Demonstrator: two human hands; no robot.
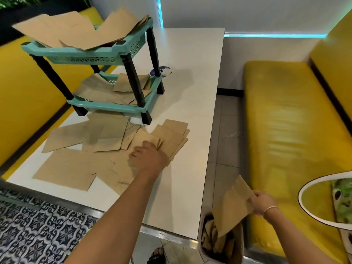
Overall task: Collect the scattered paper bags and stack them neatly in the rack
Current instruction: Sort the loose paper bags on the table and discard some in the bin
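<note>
Flat brown paper bags (80, 149) are scattered over the white rectangular desk (190, 92), in front of the two-tier teal plastic rack with dark legs (106, 56), whose shelves already carry more bags. The left hand (150, 157) is laid on the pile, its fingers curled onto a small fanned stack. A single brown paper bag (231, 206) is pinched by the right hand (262, 202) above a bin (221, 242) beside the yellow bench (293, 130)

This looks like a small diner: a white table (190, 92) stands between two yellow padded benches (285, 130), with brown paper bags (66, 168) strewn over it.
</note>
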